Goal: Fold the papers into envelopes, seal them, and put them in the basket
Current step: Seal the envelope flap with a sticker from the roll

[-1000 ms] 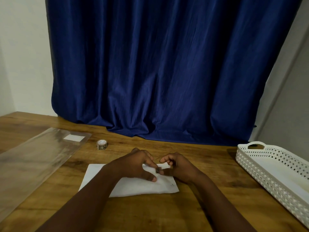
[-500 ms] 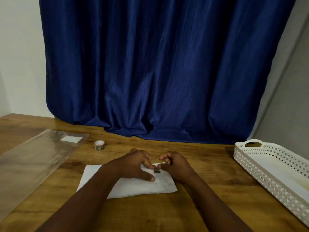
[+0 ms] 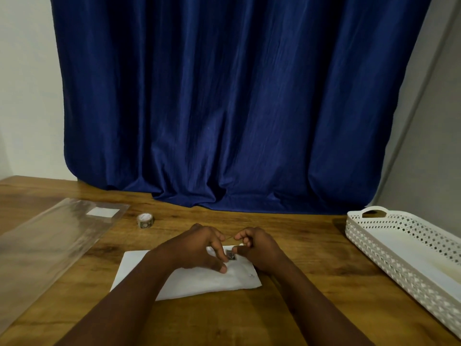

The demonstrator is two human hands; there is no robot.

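Small patterned sticker (image 3: 231, 255) now sits flat on the white envelope (image 3: 199, 278), lower than a second ago, right between the two thumbs. Left hand (image 3: 199, 248) fingertips and right hand (image 3: 257, 248) thumb press down at its edges instead of holding it above the flap.

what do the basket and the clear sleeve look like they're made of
Basket: likely white moulded plastic with a matte look, given its even punched holes and cut-out handle. Sleeve: thin glossy clear film, probably plastic; the table's grain shows through it and it glares.
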